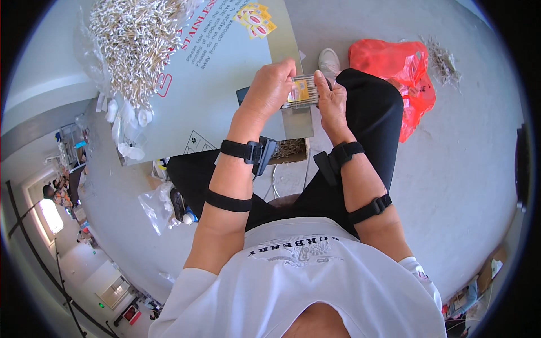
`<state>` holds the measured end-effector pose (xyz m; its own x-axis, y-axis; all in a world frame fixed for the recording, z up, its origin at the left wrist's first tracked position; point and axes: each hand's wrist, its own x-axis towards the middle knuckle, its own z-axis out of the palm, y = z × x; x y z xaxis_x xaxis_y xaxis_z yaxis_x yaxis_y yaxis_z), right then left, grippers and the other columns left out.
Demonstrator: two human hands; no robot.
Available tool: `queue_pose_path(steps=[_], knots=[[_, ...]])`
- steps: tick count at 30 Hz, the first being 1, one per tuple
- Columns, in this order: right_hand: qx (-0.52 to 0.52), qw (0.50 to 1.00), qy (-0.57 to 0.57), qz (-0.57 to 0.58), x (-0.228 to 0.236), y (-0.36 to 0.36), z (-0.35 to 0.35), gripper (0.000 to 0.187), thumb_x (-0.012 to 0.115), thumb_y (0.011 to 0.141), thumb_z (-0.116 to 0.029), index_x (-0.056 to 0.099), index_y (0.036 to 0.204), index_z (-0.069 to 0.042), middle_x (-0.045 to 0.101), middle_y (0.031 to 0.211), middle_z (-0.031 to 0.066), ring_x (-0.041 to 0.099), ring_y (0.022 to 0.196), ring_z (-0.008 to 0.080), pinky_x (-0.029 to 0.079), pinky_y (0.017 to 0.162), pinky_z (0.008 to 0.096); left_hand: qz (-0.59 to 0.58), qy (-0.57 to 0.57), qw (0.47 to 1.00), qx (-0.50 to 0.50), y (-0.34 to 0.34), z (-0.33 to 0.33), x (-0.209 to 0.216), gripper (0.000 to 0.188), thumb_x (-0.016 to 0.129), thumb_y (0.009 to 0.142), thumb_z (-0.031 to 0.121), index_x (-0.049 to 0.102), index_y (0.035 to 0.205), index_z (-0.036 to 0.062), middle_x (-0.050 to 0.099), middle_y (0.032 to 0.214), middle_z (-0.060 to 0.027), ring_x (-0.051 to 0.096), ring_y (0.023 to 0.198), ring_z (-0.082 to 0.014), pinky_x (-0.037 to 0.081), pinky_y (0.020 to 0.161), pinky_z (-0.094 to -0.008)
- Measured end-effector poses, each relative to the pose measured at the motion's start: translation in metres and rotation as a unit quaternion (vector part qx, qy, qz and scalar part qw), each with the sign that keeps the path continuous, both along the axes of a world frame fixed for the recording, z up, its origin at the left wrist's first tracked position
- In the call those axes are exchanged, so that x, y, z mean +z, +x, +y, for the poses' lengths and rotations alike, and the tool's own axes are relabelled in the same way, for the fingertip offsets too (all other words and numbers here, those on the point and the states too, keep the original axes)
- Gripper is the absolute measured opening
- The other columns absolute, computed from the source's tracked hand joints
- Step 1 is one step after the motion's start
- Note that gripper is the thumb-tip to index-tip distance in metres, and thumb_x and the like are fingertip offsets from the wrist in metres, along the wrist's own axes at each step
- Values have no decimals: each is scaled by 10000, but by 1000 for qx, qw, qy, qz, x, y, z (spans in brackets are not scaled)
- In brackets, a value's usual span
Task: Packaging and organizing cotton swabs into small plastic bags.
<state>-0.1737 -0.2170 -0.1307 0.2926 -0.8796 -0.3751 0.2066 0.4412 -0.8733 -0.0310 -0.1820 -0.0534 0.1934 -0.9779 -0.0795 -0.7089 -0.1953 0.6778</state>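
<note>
Between my two hands, over the near right edge of the table, is a clear pack of cotton swabs [305, 100] with a yellow label inside. My left hand [268, 85] is closed at the pack's left end, fingers curled. At the right end my right hand [331, 102] grips it, thumb laid along the top edge. The fingers beneath the pack are hidden. On the table, beyond my left hand, lie several loose yellow labels [256, 21]. A large heap of loose cotton swabs [138, 42] spreads over clear plastic at the far left of the table.
The grey-white table [208, 101] stands before me, its corner above my lap. Below its edge is an open box of swabs [290, 149]. A red plastic bag [389, 62] sits on the floor at right, beside scattered swabs [442, 62]. Clear plastic bags [156, 207] lie at left.
</note>
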Motion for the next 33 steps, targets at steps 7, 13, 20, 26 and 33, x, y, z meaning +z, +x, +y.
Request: queue_pose_path(steps=[7,13,20,26,33], knots=[[-12,999,29,-3,9,3,2,329,642,952,-334,677,801,-44,605,694,-38,506,591,35,402,523,236,19,-49,995,89,-10,34,-10,316,681,742,-49,516,1008,-11,567,1099,-176,617,939,-353,501,806,-423],[-39,996,-61,59,4,7,2,364,651,946,-301,667,761,12,586,643,-31,462,601,45,410,533,271,-227,5,973,53,-46,66,-24,829,665,862,359,255,1478,-14,190,1574,-184,158,1456,-378,158,1146,-555],[-19,957,-198,211,-1,4,-1,365,671,910,-311,643,767,24,503,559,132,407,538,108,413,520,338,-218,-3,973,73,-53,68,-32,874,644,876,388,185,1503,-13,192,1571,-200,131,1469,-373,100,1158,-559],[6,940,-222,258,-7,6,-1,365,667,905,-324,650,767,13,563,599,159,444,531,166,425,539,345,-250,8,965,83,-49,72,-31,912,648,857,431,197,1497,-37,167,1576,-215,138,1470,-365,100,1155,-579],[-157,886,-345,265,8,-19,-14,266,701,890,-198,622,1036,10,605,950,91,570,869,203,463,752,303,-182,-64,968,159,-15,85,-41,743,643,878,313,297,1455,-3,280,1516,-238,242,1420,-404,174,1148,-535]])
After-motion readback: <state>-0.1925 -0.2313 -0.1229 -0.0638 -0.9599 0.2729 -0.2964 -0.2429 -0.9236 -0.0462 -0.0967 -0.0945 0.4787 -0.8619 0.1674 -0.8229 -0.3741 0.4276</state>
